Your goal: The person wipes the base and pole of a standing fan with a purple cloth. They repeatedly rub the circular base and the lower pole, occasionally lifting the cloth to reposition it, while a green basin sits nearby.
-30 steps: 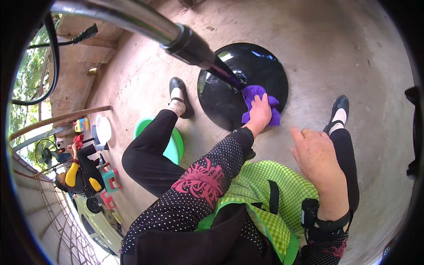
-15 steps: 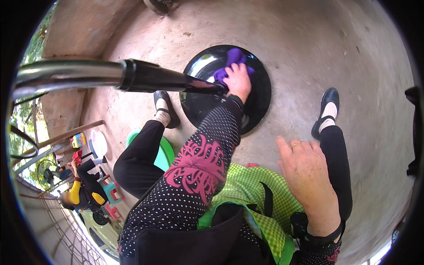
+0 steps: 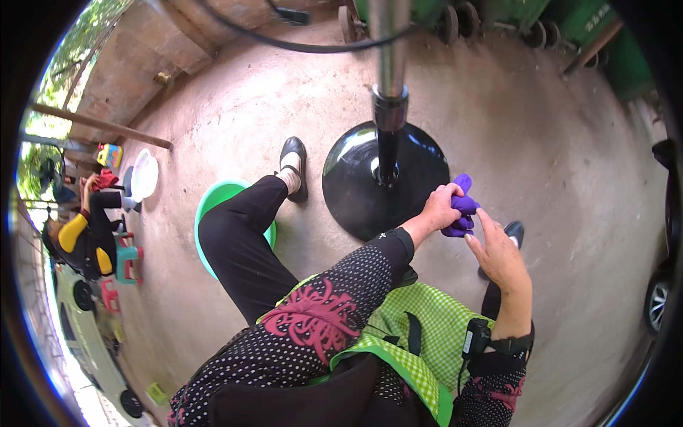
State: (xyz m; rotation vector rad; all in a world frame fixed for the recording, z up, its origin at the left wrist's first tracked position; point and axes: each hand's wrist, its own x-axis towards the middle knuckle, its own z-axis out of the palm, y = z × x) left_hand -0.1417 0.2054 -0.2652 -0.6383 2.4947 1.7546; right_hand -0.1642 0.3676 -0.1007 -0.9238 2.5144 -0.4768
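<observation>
My left hand point(image 3: 435, 212) is closed round a bunched purple cloth point(image 3: 462, 206), held near the right rim of a round, glossy black base point(image 3: 356, 192). A pole point(image 3: 388, 117), black below and metallic above, rises from the middle of this base. Beside the cloth, my right hand point(image 3: 505, 257) has its thumb and forefinger spread. Its fingertips are close to the cloth; whether they touch it I cannot tell.
A green basin point(image 3: 206, 206) stands by my left leg. A dark cable point(image 3: 284, 44) loops across the top. Green wheeled bins point(image 3: 569, 43) line the far right. At the left a person point(image 3: 78, 235) sits near a white basin point(image 3: 145, 174) and small stools point(image 3: 128, 263).
My left hand has come off the base with the purple cloth and moved right. My right hand has moved up to the cloth. The pole, earlier pointing left, now points away from me.
</observation>
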